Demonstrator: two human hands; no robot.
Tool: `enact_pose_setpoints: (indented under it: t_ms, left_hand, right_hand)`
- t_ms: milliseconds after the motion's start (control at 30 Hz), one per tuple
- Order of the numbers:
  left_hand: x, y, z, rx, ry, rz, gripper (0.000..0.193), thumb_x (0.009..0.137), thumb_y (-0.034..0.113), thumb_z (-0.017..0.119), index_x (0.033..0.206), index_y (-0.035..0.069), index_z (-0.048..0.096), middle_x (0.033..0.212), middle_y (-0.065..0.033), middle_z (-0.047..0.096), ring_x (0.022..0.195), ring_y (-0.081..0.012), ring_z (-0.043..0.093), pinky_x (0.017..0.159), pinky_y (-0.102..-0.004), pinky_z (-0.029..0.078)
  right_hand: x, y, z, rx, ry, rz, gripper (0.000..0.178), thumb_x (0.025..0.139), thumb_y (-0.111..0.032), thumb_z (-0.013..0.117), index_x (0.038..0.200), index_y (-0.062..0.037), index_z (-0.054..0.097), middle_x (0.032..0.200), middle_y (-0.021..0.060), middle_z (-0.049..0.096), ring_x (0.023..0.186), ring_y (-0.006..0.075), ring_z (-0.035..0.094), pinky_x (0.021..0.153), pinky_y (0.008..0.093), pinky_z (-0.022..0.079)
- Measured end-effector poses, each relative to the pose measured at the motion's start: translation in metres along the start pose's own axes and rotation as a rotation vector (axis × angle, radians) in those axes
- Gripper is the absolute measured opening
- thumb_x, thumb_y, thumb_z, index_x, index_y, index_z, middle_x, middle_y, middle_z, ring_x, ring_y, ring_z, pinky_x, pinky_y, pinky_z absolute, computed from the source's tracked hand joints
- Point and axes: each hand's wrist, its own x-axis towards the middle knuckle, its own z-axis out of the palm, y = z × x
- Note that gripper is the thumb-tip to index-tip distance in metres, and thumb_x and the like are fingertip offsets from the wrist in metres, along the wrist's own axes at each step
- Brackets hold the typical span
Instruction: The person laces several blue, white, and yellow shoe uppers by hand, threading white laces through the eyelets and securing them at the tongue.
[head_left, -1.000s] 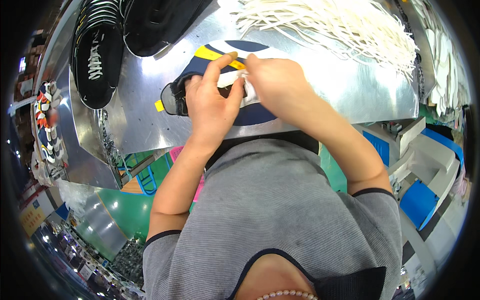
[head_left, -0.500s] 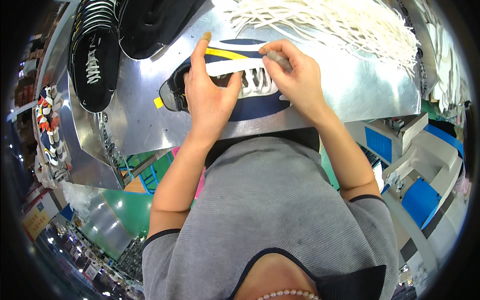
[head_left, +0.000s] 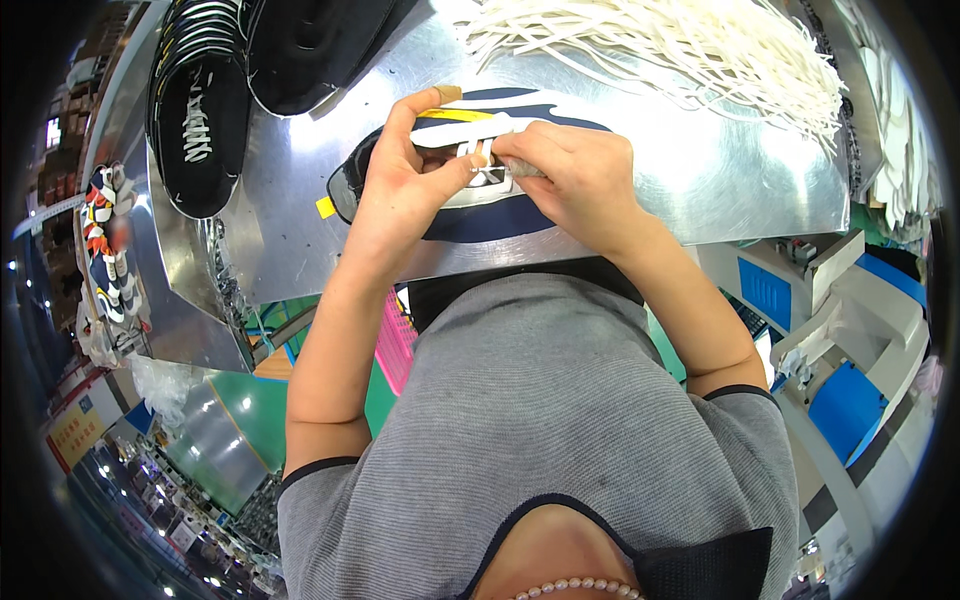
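A navy and white shoe upper (head_left: 495, 222) lies sideways on the metal table, its dark heel end to the left with a small yellow tab. A white shoelace (head_left: 476, 150) runs across its opening. My left hand (head_left: 405, 190) grips the upper's collar side; its taped index finger reaches over the far edge, and its thumb presses at the lacing. Close beside that thumb, my right hand (head_left: 580, 185) is closed in a pinch at the lace, with a wrapped finger showing. Its fingers partly hide the eyelets.
Behind the upper, a big bundle of white laces (head_left: 660, 60) spreads over the metal table (head_left: 720, 190). Stacked black shoe uppers (head_left: 200, 130) stand at the far left, beside a larger black piece (head_left: 300, 60). Colourful shoes (head_left: 105, 240) hang beyond the table's left edge.
My right hand has moved left along the upper, toward my left thumb, and turned knuckles up. My left index finger has bent over the far edge of the upper.
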Motion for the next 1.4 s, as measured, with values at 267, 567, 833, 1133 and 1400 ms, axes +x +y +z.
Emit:
enact_pose_setpoints:
  t_ms: [267,567,833,1133,1400]
  left_hand:
    - [-0.004,0.0,0.002,0.018,0.009,-0.008,0.057,0.086,0.0,0.07,0.136,0.002,0.043,0.112,-0.012,0.064,0.092,-0.013,0.063,0.082,-0.0275,0.052]
    - [0.014,-0.006,0.004,0.066,0.106,-0.006,0.042,0.101,0.025,0.058,0.135,0.003,0.045,0.097,-0.0103,0.066,0.086,-0.0127,0.063,0.072,-0.0264,0.051]
    - [-0.004,0.01,0.001,0.381,0.083,0.086,0.044,0.1,0.022,0.059,0.137,0.003,0.043,0.103,-0.0201,0.069,0.09,-0.0225,0.069,0.08,-0.0326,0.054]
    - [-0.036,-0.009,0.0,0.881,0.111,0.471,0.027,0.084,0.006,0.073,0.108,0.004,0.062,0.091,-0.016,0.068,0.077,-0.034,0.066,0.067,-0.0399,0.052]
    - [-0.033,-0.01,0.001,0.916,0.134,0.535,0.024,0.084,0.007,0.071,0.106,0.004,0.062,0.09,-0.015,0.069,0.078,-0.0334,0.067,0.067,-0.0401,0.052]
  right_hand:
    - [0.004,-0.001,0.006,-0.086,0.096,-0.072,0.033,0.066,-0.008,0.075,0.097,-0.0154,0.067,0.074,-0.0022,0.062,0.061,0.0185,0.064,0.05,0.0313,0.046]
    - [-0.017,-0.056,-0.02,0.351,0.124,-0.285,0.022,0.069,-0.006,0.075,0.09,-0.0111,0.072,0.057,0.0005,0.05,0.046,0.0167,0.051,0.042,0.0289,0.039]
    - [-0.033,-0.036,-0.025,0.628,-0.012,0.625,0.018,0.089,-0.008,0.073,0.106,-0.0035,0.072,0.075,-0.0022,0.063,0.06,0.002,0.047,0.053,0.0211,0.039]
    - [-0.001,-0.014,-0.04,0.472,0.077,0.638,0.019,0.091,-0.018,0.071,0.097,0.0,0.072,0.074,-0.0019,0.065,0.069,0.0042,0.053,0.061,0.0224,0.044]
    - [0.023,-0.014,-0.037,0.652,-0.242,0.717,0.022,0.091,-0.021,0.07,0.097,0.0001,0.07,0.072,-0.0014,0.063,0.067,0.008,0.057,0.063,0.0233,0.046]
